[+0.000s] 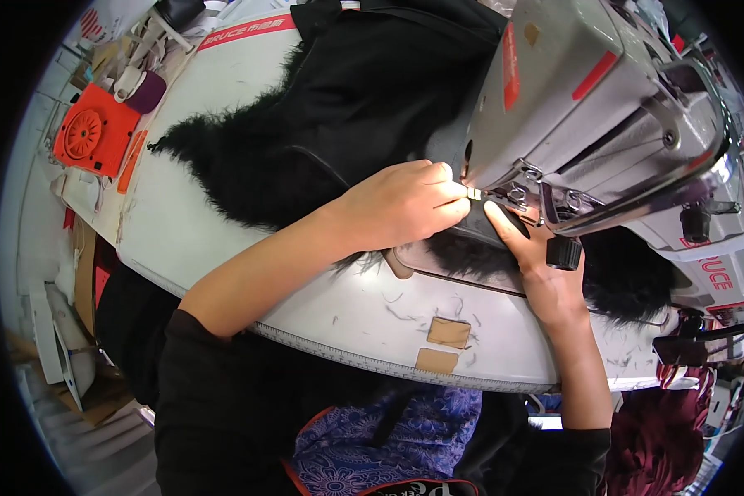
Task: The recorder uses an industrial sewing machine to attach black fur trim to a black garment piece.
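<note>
A black garment piece with shaggy fur trim lies across the bed of a grey sewing machine. My left hand is closed, its fingertips pinched together just left of the lit needle area. A small bright bit shows at those fingertips; what they grip is too small to make out. On the other side of the needle area, my right hand rests on the black material with a finger stretched toward the presser foot. Its other fingers are partly hidden behind the machine's black knob.
A white table has a measuring strip along its curved front edge. Two tan patches and loose fur strands mark its surface. At the far left lie a red-orange box with a round grille and a purple-and-white spool. Dark red cloth hangs lower right.
</note>
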Demonstrator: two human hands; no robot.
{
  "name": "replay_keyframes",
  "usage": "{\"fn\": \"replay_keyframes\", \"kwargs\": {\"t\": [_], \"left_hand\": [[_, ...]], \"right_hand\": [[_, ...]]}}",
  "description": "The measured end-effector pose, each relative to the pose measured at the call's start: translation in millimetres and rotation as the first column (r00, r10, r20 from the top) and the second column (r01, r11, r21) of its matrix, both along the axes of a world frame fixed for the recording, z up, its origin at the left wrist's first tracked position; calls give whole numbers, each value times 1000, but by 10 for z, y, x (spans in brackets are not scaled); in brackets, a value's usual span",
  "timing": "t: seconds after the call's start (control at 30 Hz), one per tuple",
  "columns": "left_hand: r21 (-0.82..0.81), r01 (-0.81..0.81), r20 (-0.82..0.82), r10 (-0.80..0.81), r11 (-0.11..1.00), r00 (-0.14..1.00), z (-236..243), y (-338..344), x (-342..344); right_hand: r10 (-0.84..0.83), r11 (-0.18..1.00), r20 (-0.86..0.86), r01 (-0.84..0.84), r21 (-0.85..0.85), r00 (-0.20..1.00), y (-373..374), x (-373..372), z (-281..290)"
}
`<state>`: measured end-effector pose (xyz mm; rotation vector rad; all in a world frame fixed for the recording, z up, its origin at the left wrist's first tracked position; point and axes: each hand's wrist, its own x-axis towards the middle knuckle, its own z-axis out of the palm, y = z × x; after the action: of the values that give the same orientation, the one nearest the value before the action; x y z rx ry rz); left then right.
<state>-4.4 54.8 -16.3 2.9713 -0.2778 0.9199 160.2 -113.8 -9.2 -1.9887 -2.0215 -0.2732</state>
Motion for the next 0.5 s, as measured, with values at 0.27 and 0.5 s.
{"fn": "replay_keyframes", "kwargs": {"t": [0.27, 0.5], "left_hand": [[-21, 8, -26, -8, 1000, 1000, 16, 39, 13], [-1, 8, 30, -8, 1000, 1000, -37, 43, 22]], "right_hand": [[-64, 997, 167, 69, -22, 984, 38, -12, -32], [-43, 998, 102, 47, -37, 994, 39, 39, -74]]}}
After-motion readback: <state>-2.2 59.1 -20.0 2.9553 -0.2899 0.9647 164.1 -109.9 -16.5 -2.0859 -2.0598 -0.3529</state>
